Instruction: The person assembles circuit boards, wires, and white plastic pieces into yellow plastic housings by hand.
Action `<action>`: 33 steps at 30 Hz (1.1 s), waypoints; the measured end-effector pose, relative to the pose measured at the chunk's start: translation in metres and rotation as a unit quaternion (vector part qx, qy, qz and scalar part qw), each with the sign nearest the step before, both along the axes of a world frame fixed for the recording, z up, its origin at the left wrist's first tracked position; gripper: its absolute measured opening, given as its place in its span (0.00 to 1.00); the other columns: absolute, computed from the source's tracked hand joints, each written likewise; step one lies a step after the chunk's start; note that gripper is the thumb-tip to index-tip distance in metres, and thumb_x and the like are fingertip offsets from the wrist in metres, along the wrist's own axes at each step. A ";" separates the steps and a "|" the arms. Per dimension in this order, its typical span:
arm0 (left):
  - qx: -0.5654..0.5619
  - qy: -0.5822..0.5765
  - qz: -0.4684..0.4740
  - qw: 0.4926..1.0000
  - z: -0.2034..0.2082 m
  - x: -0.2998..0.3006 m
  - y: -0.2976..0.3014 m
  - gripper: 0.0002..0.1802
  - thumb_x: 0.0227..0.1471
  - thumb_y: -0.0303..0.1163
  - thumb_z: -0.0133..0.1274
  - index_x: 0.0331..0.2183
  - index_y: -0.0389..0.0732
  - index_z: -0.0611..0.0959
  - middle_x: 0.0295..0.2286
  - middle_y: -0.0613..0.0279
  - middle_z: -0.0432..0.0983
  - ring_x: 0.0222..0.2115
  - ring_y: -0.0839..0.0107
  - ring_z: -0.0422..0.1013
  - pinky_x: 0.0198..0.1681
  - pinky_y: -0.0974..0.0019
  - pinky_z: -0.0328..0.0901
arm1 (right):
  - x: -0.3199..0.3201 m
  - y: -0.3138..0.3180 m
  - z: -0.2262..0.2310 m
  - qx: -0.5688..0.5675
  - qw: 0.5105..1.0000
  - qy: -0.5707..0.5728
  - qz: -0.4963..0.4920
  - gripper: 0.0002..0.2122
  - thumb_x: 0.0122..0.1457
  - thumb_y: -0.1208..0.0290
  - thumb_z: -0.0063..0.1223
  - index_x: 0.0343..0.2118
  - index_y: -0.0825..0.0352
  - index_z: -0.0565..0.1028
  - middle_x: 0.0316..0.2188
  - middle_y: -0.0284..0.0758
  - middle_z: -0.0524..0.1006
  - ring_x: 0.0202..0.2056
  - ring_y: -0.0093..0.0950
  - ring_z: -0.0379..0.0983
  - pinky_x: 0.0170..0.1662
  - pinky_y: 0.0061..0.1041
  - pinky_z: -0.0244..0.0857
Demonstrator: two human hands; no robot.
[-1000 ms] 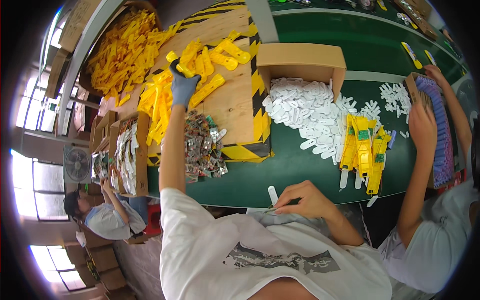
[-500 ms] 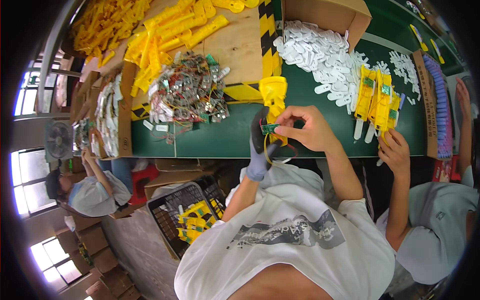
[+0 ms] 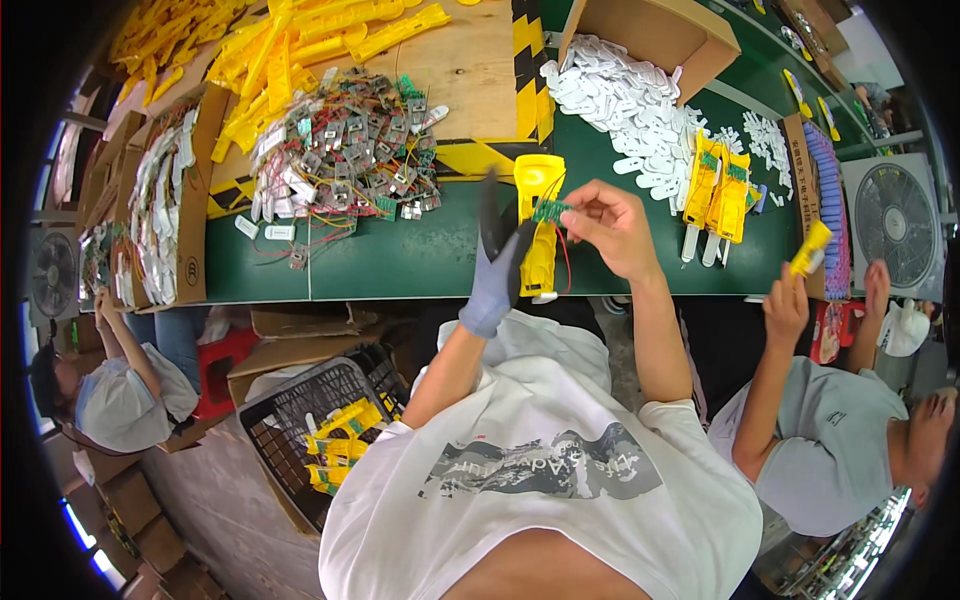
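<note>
My right hand (image 3: pixel 610 225) pinches a small green circuit board (image 3: pixel 550 211) by its right end. Its dark and red wires run over a long yellow plastic housing (image 3: pixel 538 265). That housing lies lengthwise at the table's front edge, its wide cup-shaped end pointing away from me. To its left is my left hand (image 3: pixel 500 262), in a grey glove with black fingers. Those fingers are stretched out and apart, somewhat blurred, with the thumb side close against the housing. Whether it touches the housing I cannot tell.
Left lies a heap of wired boards (image 3: pixel 350 150), with yellow housings (image 3: pixel 330 35) behind. White plastic pieces (image 3: pixel 630 110) spill from a cardboard box (image 3: pixel 660 35). Filled yellow housings (image 3: pixel 715 195) lie right, near a co-worker's hand (image 3: pixel 787 305) raising a yellow part. A black crate (image 3: pixel 290 400) stands below.
My left hand has loosened from the housing, which now lies on the table instead of being held up. My right hand still pinches the board. The co-worker's hand has lifted a yellow part.
</note>
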State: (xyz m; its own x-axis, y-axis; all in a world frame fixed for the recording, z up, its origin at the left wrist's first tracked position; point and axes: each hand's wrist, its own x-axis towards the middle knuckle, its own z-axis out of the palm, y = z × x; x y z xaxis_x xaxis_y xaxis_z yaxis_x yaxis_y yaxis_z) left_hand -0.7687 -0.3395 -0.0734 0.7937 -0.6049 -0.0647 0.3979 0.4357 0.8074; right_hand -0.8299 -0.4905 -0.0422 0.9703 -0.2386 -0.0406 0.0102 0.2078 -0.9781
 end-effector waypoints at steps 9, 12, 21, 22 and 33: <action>-0.037 0.026 -0.054 0.997 -0.003 0.019 0.002 0.27 0.59 0.39 0.38 0.57 0.38 0.59 0.50 0.58 0.62 0.48 0.71 0.62 0.52 0.67 0.57 | 0.020 -0.008 -0.004 -0.090 0.995 0.023 0.020 0.05 0.52 0.77 0.58 0.31 0.71 0.74 0.27 0.28 0.74 0.28 0.13 0.69 0.33 0.12 0.64; -0.003 -0.009 -0.055 0.998 -0.006 0.021 0.001 0.27 0.59 0.38 0.38 0.57 0.37 0.59 0.51 0.58 0.62 0.49 0.71 0.61 0.52 0.67 0.57 | 0.022 -0.009 -0.006 -0.070 0.997 0.019 0.020 0.05 0.51 0.78 0.58 0.30 0.71 0.74 0.27 0.28 0.74 0.29 0.13 0.69 0.33 0.12 0.64; 0.004 0.082 -0.062 0.995 -0.002 0.019 0.002 0.26 0.59 0.35 0.41 0.57 0.39 0.60 0.43 0.60 0.69 0.38 0.75 0.68 0.41 0.71 0.65 | 0.027 -0.015 -0.007 -0.064 0.997 0.035 0.018 0.04 0.50 0.82 0.58 0.28 0.71 0.74 0.26 0.30 0.75 0.29 0.14 0.69 0.34 0.13 0.63; 0.017 0.067 -0.037 0.997 -0.006 0.017 -0.001 0.26 0.58 0.34 0.42 0.56 0.39 0.61 0.41 0.60 0.70 0.34 0.76 0.69 0.37 0.72 0.66 | 0.027 -0.015 -0.007 -0.071 0.997 0.038 0.018 0.04 0.50 0.82 0.58 0.28 0.71 0.74 0.26 0.30 0.75 0.29 0.14 0.69 0.35 0.13 0.63; 0.074 0.071 0.047 0.994 0.001 0.012 -0.010 0.24 0.56 0.29 0.46 0.53 0.36 0.65 0.36 0.63 0.72 0.30 0.80 0.69 0.31 0.74 0.66 | 0.026 0.013 -0.009 -0.102 0.990 0.047 -0.084 0.03 0.57 0.75 0.51 0.30 0.69 0.72 0.28 0.26 0.71 0.27 0.13 0.65 0.30 0.13 0.59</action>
